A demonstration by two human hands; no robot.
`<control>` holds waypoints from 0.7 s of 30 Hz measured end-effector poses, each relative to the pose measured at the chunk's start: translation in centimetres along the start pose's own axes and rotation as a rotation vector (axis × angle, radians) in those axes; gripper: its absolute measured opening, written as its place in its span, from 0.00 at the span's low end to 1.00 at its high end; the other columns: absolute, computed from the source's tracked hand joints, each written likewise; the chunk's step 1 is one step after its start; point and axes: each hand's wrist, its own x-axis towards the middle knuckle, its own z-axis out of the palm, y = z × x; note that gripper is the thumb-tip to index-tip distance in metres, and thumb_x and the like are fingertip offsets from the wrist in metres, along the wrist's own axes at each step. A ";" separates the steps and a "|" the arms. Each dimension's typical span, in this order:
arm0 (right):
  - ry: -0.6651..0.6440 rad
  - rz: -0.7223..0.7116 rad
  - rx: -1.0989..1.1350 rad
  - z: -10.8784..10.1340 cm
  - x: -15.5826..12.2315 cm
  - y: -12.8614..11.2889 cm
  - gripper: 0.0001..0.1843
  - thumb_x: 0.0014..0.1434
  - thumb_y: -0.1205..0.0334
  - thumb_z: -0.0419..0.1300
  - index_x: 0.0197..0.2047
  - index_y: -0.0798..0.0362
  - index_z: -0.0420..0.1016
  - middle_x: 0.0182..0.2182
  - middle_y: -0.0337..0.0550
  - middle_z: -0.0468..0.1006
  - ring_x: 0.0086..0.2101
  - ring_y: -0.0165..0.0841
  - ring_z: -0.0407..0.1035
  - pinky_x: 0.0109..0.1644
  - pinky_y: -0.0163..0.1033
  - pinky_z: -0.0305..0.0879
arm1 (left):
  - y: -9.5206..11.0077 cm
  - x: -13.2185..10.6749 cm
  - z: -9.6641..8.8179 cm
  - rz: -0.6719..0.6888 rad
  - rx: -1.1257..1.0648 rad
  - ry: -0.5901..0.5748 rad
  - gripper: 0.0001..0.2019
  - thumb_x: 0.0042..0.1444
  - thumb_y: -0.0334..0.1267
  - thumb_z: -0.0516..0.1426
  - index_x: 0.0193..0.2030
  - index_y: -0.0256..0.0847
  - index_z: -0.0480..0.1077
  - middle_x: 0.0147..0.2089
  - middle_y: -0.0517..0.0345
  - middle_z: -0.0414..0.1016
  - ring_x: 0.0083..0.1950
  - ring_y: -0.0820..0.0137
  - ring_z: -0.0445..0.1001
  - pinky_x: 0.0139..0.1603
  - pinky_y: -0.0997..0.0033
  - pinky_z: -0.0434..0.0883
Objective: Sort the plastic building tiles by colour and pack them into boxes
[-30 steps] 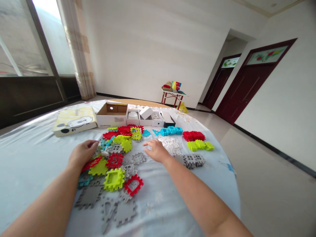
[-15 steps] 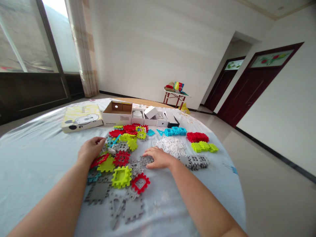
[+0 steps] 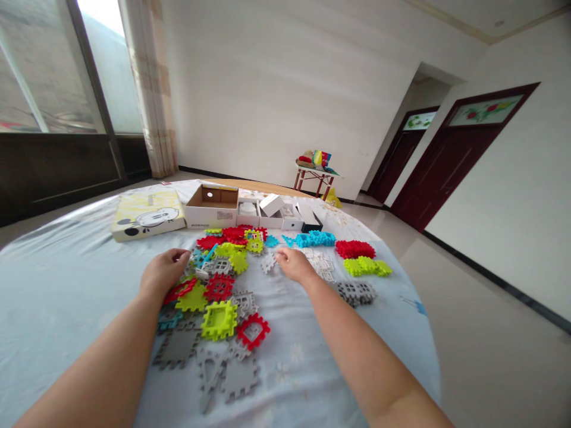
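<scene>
My right hand [image 3: 294, 265] is closed, pinching a light grey interlocking building tile [image 3: 268, 263] beside a heap of white tiles [image 3: 319, 260]. At the left side of the mixed pile rests my left hand [image 3: 164, 272], its fingers curled in; whether anything is inside them is hidden. Between the hands and nearer to me lie loose notched tiles: a lime green tile [image 3: 219, 320], a red framed tile [image 3: 253, 331], another red tile [image 3: 219, 287] and a dark grey tile [image 3: 177, 346]. Several of them overlap.
Grouped at the right are blue tiles [image 3: 316, 238], red tiles [image 3: 355, 248], green tiles [image 3: 367, 266] and grey tiles [image 3: 357, 291]. Along the back stand a yellow box [image 3: 149, 217], an open box [image 3: 212, 217] and several small white boxes. A cloth covers the round table [image 3: 80, 285].
My right hand has moved away from me, from the grey tiles to beside the white heap, and its fingers have closed on a light grey tile. My left hand stays put.
</scene>
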 end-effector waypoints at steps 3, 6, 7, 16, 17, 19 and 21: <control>0.093 0.000 -0.091 0.0 -0.2 -0.2 0.16 0.57 0.56 0.52 0.48 0.49 0.70 0.43 0.43 0.76 0.45 0.36 0.67 0.48 0.39 0.59 | 0.0 0.0 0.0 0.009 0.007 0.004 0.22 0.53 0.52 0.47 0.46 0.41 0.72 0.42 0.48 0.76 0.40 0.62 0.71 0.33 0.72 0.63; 0.070 -0.041 -0.182 0.4 -0.5 -0.8 0.19 0.56 0.51 0.53 0.47 0.50 0.70 0.44 0.46 0.74 0.46 0.38 0.65 0.51 0.42 0.57 | 0.0 0.1 0.0 0.012 0.026 0.011 0.22 0.54 0.52 0.47 0.45 0.41 0.72 0.41 0.48 0.76 0.40 0.62 0.72 0.32 0.71 0.63; 0.056 -0.041 -0.213 0.6 -0.5 -1.0 0.21 0.55 0.48 0.54 0.47 0.51 0.70 0.44 0.48 0.74 0.47 0.39 0.65 0.51 0.43 0.57 | 0.0 0.2 0.0 0.012 0.032 0.007 0.22 0.53 0.52 0.47 0.45 0.41 0.72 0.41 0.47 0.76 0.40 0.62 0.72 0.32 0.71 0.63; -0.136 -0.051 -0.286 2.1 -0.5 -1.6 0.25 0.48 0.51 0.60 0.51 0.46 0.67 0.47 0.45 0.71 0.49 0.42 0.62 0.52 0.50 0.57 | -0.3 0.8 0.2 0.008 0.068 -0.011 0.24 0.52 0.53 0.47 0.47 0.42 0.72 0.42 0.48 0.76 0.40 0.60 0.72 0.33 0.70 0.65; -0.158 -0.067 -0.268 2.1 -0.6 -1.6 0.27 0.47 0.52 0.60 0.52 0.45 0.66 0.48 0.45 0.70 0.49 0.42 0.62 0.52 0.50 0.56 | -0.3 0.9 0.2 0.008 0.073 -0.011 0.24 0.52 0.53 0.47 0.47 0.42 0.72 0.42 0.48 0.76 0.40 0.60 0.72 0.33 0.70 0.65; -0.183 -0.080 -0.237 2.1 -0.8 -1.6 0.28 0.46 0.52 0.61 0.52 0.45 0.65 0.49 0.44 0.69 0.50 0.43 0.61 0.53 0.51 0.56 | -0.2 1.0 0.2 0.006 0.086 -0.010 0.24 0.52 0.54 0.47 0.47 0.43 0.71 0.42 0.48 0.76 0.40 0.60 0.71 0.33 0.69 0.65; -0.186 -0.082 -0.215 2.0 -1.1 -1.6 0.27 0.46 0.53 0.61 0.51 0.45 0.66 0.49 0.44 0.69 0.50 0.43 0.61 0.53 0.51 0.56 | -0.2 1.0 0.2 0.003 0.100 -0.012 0.24 0.51 0.54 0.47 0.48 0.43 0.71 0.42 0.49 0.76 0.39 0.60 0.71 0.32 0.69 0.65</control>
